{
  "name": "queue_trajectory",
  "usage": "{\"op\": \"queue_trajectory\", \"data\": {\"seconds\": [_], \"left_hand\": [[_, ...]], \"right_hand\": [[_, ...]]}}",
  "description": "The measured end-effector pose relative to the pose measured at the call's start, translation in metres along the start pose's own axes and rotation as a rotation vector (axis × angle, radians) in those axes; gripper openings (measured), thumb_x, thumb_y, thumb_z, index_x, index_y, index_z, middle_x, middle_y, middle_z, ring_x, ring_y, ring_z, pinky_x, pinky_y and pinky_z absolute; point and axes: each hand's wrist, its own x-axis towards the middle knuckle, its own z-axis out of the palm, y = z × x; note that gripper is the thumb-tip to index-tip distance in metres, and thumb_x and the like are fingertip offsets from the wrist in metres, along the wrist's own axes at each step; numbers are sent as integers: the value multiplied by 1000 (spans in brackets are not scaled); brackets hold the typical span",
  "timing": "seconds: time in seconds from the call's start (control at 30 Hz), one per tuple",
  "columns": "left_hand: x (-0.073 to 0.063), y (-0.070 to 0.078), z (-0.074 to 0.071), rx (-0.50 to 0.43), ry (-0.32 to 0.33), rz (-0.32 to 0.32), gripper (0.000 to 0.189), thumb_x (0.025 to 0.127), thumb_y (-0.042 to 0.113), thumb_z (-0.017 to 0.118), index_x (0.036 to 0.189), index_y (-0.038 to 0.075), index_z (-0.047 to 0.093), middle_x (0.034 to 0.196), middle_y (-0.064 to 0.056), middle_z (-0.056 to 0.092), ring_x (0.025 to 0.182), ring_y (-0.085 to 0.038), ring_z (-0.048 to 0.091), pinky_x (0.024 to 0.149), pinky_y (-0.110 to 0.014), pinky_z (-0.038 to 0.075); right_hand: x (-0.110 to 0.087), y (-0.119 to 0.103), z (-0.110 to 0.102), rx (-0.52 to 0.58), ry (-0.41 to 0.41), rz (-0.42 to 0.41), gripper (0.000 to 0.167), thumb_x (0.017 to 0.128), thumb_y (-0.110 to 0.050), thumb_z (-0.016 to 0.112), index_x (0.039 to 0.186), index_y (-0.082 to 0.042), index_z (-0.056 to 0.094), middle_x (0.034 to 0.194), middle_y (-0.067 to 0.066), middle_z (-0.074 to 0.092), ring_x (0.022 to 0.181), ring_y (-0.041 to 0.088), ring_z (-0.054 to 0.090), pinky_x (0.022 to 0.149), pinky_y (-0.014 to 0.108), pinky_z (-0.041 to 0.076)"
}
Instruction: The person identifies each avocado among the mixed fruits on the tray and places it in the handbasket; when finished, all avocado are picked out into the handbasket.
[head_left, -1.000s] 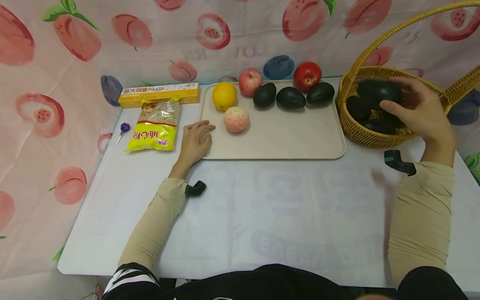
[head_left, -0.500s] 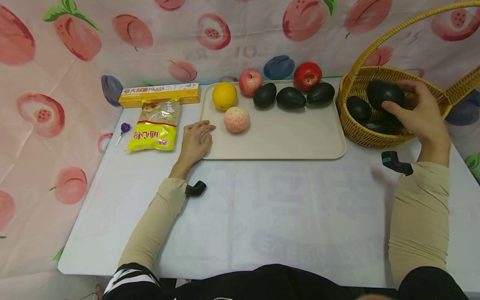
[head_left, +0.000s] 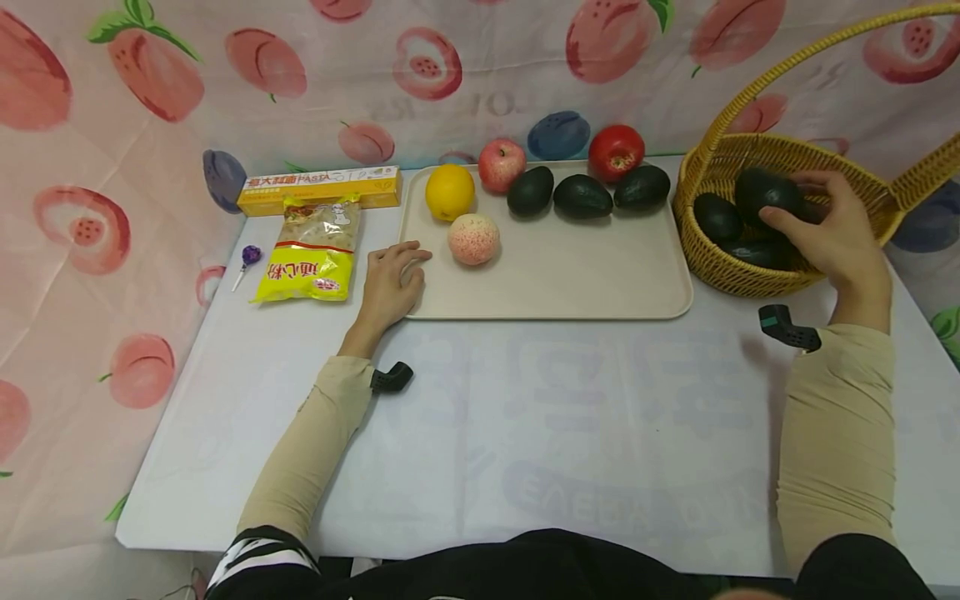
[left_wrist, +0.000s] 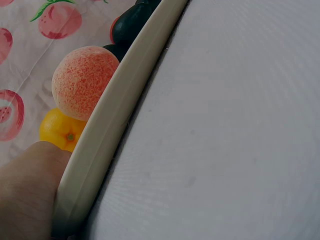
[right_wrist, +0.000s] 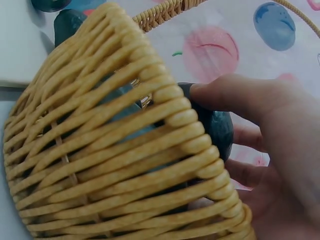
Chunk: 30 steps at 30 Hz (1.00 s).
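At the right, my right hand (head_left: 847, 229) reaches into the yellow wicker basket (head_left: 716, 268). Thumb and fingers grip a dark green avocado (head_left: 763, 192) above other avocados lying inside. In the right wrist view, the held avocado (right_wrist: 220, 131) shows just past the woven rim, partly hidden by the basket wall (right_wrist: 165, 150). My left hand (head_left: 386, 283) lies on the left edge of the beige tray (head_left: 577, 279), fingers loosely bent and holding nothing. Nearest to it on the tray are a speckled pink peach (head_left: 473, 239) and a yellow orange-like fruit (head_left: 449, 192).
Along the tray's back sit a pink apple (head_left: 502, 165), a red tomato-like fruit (head_left: 616, 153) and three avocados (head_left: 582, 196). Left of the tray are a pasta box (head_left: 322, 188), a yellow pasta bag (head_left: 311, 258) and a purple lollipop (head_left: 251, 256). The basket's tall handle (head_left: 772, 71) arches upward.
My right hand has shifted slightly left and toward my body inside the basket, and the avocado in its grip has turned and moved a little lower. My left hand has stayed put.
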Motion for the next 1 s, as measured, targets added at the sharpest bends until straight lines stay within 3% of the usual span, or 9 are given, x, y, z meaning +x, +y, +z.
{"op": "queue_trajectory", "data": {"seconds": [0.77, 1.0], "left_hand": [[0, -1, 0, -5, 2, 18, 28, 89, 11, 54, 113, 14, 68, 135, -8, 55, 125, -32, 38, 102, -45, 27], [0, -2, 0, -4, -1, 12, 28, 89, 11, 53, 112, 14, 68, 135, -8, 55, 124, -32, 39, 102, -46, 28]], "right_hand": [[3, 4, 5, -115, -3, 50, 74, 87, -44, 59, 149, -30, 22, 157, 13, 18, 140, 38, 21, 114, 57, 17], [3, 4, 6, -197, -5, 25, 76, 89, -44, 55, 150, -13, 23, 154, 21, 23, 137, 43, 24, 110, 61, 20]]}}
